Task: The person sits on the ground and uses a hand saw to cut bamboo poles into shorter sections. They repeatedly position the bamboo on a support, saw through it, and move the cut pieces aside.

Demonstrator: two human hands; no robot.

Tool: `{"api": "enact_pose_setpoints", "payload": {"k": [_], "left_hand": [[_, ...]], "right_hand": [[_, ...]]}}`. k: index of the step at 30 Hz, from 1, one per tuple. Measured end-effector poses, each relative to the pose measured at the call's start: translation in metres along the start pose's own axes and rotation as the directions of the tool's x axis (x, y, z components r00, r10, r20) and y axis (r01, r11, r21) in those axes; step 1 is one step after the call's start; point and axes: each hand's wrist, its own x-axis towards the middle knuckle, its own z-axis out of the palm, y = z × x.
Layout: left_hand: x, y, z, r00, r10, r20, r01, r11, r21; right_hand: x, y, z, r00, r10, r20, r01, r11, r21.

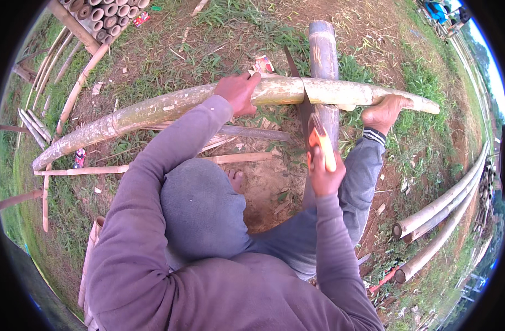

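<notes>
A long, thick bamboo pole (pixel 153 109) lies across in front of me, resting over a second bamboo length (pixel 322 60) that runs away from me. My left hand (pixel 238 92) grips the pole from above, left of the crossing. In my right hand (pixel 326 175) is the orange handle of a handsaw (pixel 307 113). Its dark blade crosses the pole at a thin cut line just left of the support, tip pointing away. My bare right foot (pixel 380 114) presses on the pole's right part.
Stacked short bamboo pieces (pixel 106 17) are at the far left. Several long poles (pixel 429 216) lie at the right, near a red-handled tool (pixel 382 280). A split bamboo strip (pixel 238 158) and a dark pole (pixel 255 132) lie beneath the work. Grass and chips cover the ground.
</notes>
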Motion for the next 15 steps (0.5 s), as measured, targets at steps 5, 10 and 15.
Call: {"api": "enact_pose_setpoints", "payload": {"k": [5, 10, 15], "left_hand": [[-0.005, 0.003, -0.005, 0.999, -0.032, -0.01, 0.032, 0.999, -0.002], [-0.007, -0.004, -0.004, 1.0, -0.024, 0.002, 0.024, 1.0, 0.015], [-0.004, -0.002, -0.002, 1.0, -0.011, 0.005, 0.011, 1.0, 0.01]], "right_hand": [[0.046, -0.02, 0.026, 0.998, 0.053, 0.031, -0.053, 0.999, 0.009], [-0.118, -0.041, -0.063, 0.973, 0.229, 0.016, -0.23, 0.97, 0.075], [-0.038, -0.011, -0.015, 0.996, 0.086, -0.008, -0.086, 0.995, 0.058]]}}
